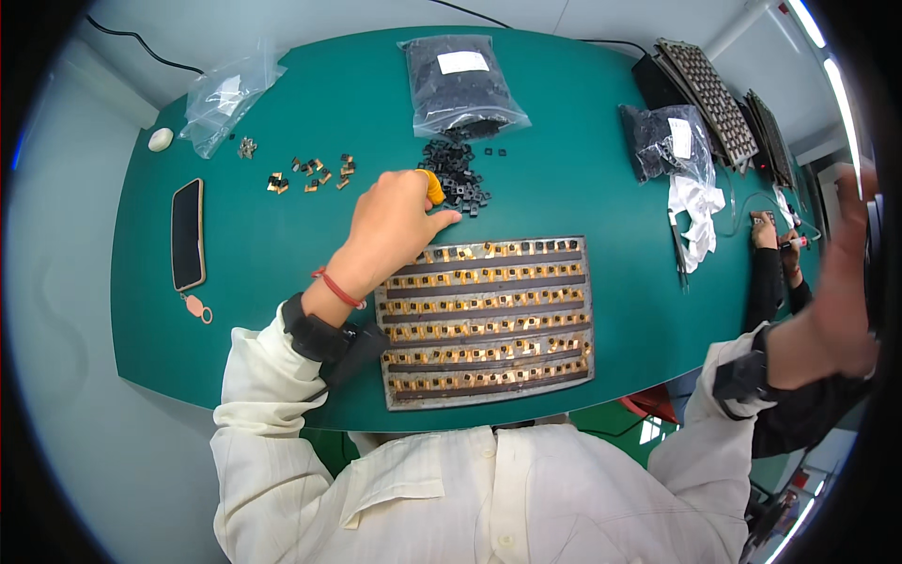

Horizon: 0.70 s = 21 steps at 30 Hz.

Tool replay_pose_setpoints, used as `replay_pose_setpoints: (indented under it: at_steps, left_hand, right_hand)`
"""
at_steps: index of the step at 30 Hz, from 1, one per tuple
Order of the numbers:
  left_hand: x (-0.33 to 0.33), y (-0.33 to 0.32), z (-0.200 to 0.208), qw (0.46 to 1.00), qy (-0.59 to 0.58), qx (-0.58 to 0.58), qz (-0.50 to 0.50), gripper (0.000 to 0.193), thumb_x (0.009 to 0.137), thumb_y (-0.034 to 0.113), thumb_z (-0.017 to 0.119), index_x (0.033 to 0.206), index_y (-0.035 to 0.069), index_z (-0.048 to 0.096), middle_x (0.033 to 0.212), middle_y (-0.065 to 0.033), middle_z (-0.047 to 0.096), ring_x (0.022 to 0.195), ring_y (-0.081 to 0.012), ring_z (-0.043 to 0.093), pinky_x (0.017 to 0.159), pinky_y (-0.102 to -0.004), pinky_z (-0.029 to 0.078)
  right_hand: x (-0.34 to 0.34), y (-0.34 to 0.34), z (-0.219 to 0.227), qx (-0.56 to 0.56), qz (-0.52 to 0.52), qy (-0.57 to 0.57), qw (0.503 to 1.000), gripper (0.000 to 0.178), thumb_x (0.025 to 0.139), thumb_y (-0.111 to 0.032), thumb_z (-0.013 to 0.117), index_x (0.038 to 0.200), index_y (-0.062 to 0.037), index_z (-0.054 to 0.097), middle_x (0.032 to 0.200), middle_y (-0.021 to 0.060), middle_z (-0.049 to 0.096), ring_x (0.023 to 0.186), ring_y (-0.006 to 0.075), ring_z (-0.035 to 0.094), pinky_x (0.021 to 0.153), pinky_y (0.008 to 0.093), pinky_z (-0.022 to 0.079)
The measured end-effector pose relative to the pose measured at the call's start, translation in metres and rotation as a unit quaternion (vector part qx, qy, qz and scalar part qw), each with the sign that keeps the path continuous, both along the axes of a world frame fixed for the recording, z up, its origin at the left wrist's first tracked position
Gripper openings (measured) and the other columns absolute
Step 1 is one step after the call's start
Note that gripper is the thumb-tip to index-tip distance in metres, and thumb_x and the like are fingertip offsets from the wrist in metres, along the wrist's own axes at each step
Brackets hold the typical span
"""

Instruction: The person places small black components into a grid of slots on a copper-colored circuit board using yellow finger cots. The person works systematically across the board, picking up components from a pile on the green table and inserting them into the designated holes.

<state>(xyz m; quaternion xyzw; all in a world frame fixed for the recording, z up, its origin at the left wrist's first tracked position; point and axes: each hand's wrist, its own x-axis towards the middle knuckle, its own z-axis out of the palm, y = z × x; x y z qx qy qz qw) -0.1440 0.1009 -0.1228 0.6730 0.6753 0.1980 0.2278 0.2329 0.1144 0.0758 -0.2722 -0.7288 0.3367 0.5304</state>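
Observation:
My left hand [390,226] reaches over the left edge of a pile of small black square pieces [454,174]. A yellow cover [430,186] wraps one of its fingers, and the thumb stretches out apart from it; the other fingers are hidden. Just below lies a metal tray [587,310] with several rows of small brass-coloured parts, many with black pieces on them. My right hand [836,291] is raised at the far right, away from the table, its fingers blurred. Small brass and black parts [319,174] lie in a loose group left of the pile.
Behind the pile lies a clear bag of black pieces [460,85]. A phone [188,233] and an emptier bag [225,99] are at left. At right are another bag [662,141], white tissue [697,216], tweezers [678,249], stacked trays [709,99] and a co-worker's hands [766,230].

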Motion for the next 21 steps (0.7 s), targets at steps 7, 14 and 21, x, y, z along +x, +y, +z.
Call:
replay_pose_setpoints:
  at_steps: [7, 14, 21]
  left_hand:
    - [-0.003, -0.015, -0.002, 0.996, 0.068, 0.036, -0.043, 0.019, 0.080, 0.015, 0.074, 0.085, -0.004, 0.072, 0.075, -0.0162, 0.070, 0.067, -0.0319, 0.068, 0.062, -0.0395, 0.054]
    - [-0.009, -0.019, -0.002, 0.989, 0.118, 0.091, -0.024, 0.017, 0.084, 0.012, 0.070, 0.091, -0.003, 0.072, 0.085, -0.0189, 0.069, 0.075, -0.0325, 0.068, 0.066, -0.0398, 0.054]
    - [-0.019, -0.027, -0.001, 0.997, 0.027, 0.071, -0.011, 0.018, 0.082, 0.008, 0.072, 0.096, -0.003, 0.071, 0.087, -0.0157, 0.071, 0.079, -0.0288, 0.070, 0.069, -0.0370, 0.055]
  right_hand:
    - [-0.110, 0.031, -0.118, -0.045, 0.044, -0.347, 0.936, 0.022, 0.086, -0.015, 0.071, 0.103, -0.0005, 0.072, 0.091, 0.0135, 0.073, 0.077, 0.0198, 0.069, 0.070, 0.0305, 0.054]
    - [-0.171, 0.041, -0.192, -0.041, 0.116, -0.385, 0.915, 0.021, 0.079, -0.009, 0.076, 0.094, 0.0046, 0.070, 0.084, 0.0180, 0.070, 0.073, 0.0286, 0.068, 0.067, 0.0364, 0.054]
    - [-0.186, 0.043, -0.201, -0.036, 0.107, -0.426, 0.897, 0.016, 0.079, -0.008, 0.074, 0.087, 0.0056, 0.069, 0.080, 0.0189, 0.069, 0.072, 0.0314, 0.068, 0.065, 0.0376, 0.054]
